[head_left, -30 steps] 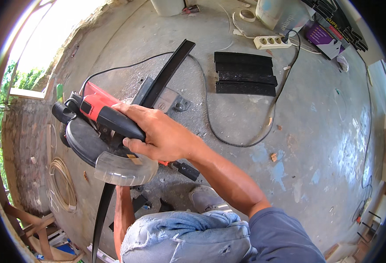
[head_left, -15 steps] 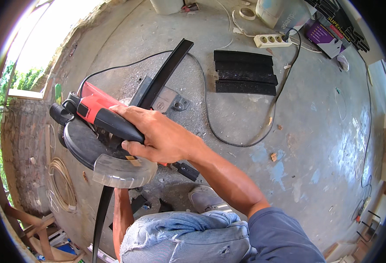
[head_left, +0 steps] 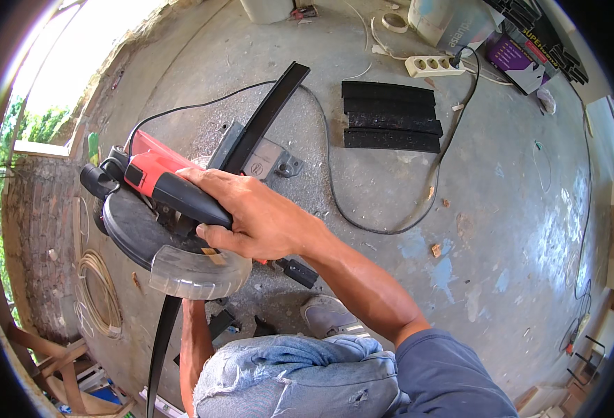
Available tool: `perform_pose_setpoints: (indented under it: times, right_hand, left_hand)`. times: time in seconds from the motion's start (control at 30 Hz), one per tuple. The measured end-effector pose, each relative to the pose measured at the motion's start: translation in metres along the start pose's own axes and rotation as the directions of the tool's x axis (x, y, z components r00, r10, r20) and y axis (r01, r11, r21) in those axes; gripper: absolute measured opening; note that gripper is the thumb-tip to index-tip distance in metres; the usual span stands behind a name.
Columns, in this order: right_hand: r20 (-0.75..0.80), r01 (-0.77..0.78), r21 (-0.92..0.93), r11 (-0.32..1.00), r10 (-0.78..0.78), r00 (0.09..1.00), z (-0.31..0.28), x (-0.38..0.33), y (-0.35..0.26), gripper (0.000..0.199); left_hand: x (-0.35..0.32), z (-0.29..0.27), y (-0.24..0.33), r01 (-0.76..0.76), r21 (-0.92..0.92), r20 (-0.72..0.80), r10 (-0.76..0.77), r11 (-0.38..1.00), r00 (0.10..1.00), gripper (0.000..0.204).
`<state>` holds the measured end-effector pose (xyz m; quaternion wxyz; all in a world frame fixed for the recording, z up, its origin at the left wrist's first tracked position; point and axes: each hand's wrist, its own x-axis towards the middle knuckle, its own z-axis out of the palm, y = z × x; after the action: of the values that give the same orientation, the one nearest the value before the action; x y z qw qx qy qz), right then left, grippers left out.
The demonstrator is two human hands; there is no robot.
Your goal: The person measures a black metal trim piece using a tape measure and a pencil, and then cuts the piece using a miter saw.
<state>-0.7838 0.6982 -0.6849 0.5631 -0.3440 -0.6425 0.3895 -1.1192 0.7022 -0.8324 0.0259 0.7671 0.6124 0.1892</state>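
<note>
While the right hand (head_left: pixel 258 219) wraps its grip around the red saw (head_left: pixel 157 188) handle, the long black strip (head_left: pixel 251 143) runs lengthwise under the saw; left hand hidden beneath.

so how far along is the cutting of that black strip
Done: four short black pieces lie stacked side by side on the concrete floor. In hand: the right hand grips the handle of the red chop saw, with the long black strip running under it. The left hand is hidden. Left: most of that strip is uncut.
</note>
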Motion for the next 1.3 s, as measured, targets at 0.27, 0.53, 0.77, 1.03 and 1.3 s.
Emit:
perform_pose_setpoints:
  times: [0.27, 0.53, 0.77, 1.03, 1.3]
  right_hand:
    - [-0.045, 0.074, -0.028, 0.997, -0.075, 0.996, 0.0029, -0.0006, 0.0053, 0.07]
    - [-0.034, 0.059, -0.055, 0.997, -0.061, 0.998, 0.0024, -0.0063, 0.0087, 0.069]
    - [-0.032, 0.045, -0.043, 0.998, -0.047, 0.998, 0.0015, -0.0067, 0.0076, 0.069]
    - [-0.038, 0.045, -0.032, 0.998, -0.047, 0.998, 0.0014, -0.0066, 0.0061, 0.07]
    - [-0.061, 0.046, -0.095, 0.994, -0.052, 0.997, 0.0017, -0.0081, 0.0017, 0.069]
  left_hand:
    - [-0.0006, -0.0007, -0.0007, -0.003, 0.004, 0.002, 0.003, 1.0, 1.0, 0.043]
    - [0.001, -0.0004, -0.0012, -0.006, 0.005, 0.003, 0.006, 1.0, 1.0, 0.043]
    - [0.0022, 0.0016, 0.0001, -0.011, 0.007, 0.004, 0.011, 1.0, 1.0, 0.043]
    - [0.0036, 0.0016, -0.0015, -0.017, 0.008, 0.005, 0.017, 1.0, 1.0, 0.042]
    - [0.0032, 0.005, -0.0001, -0.022, 0.009, -0.001, 0.022, 1.0, 1.0, 0.042]
